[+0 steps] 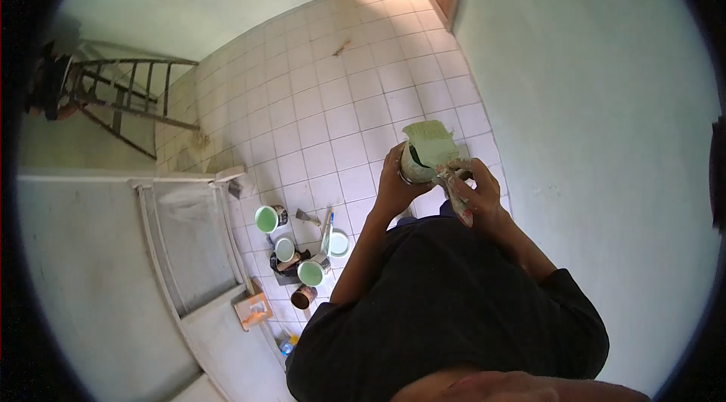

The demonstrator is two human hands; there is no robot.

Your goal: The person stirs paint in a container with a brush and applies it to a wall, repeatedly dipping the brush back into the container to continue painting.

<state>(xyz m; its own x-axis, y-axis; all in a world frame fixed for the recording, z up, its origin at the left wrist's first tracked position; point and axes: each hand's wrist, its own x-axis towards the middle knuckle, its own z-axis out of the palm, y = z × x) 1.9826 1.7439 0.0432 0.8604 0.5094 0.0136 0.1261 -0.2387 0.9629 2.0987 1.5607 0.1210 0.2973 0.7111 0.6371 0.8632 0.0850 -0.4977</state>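
My left hand [395,189] is wrapped round a small paint-smeared pot [414,169] in front of my body. In my right hand [478,189] is the handle of a wide brush [432,142], its broad head coated in pale green. That head lies over the pot's mouth and hides most of the opening. Red and white smears show on the brush handle. Both hands are close together above the tiled floor.
Green paint buckets [266,219], a white lid [339,244], a scraper [308,217] and a brown can [304,297] stand on the floor at lower left. A ladder [144,92] and a person are at upper left. A pale wall [597,137] rises at right.
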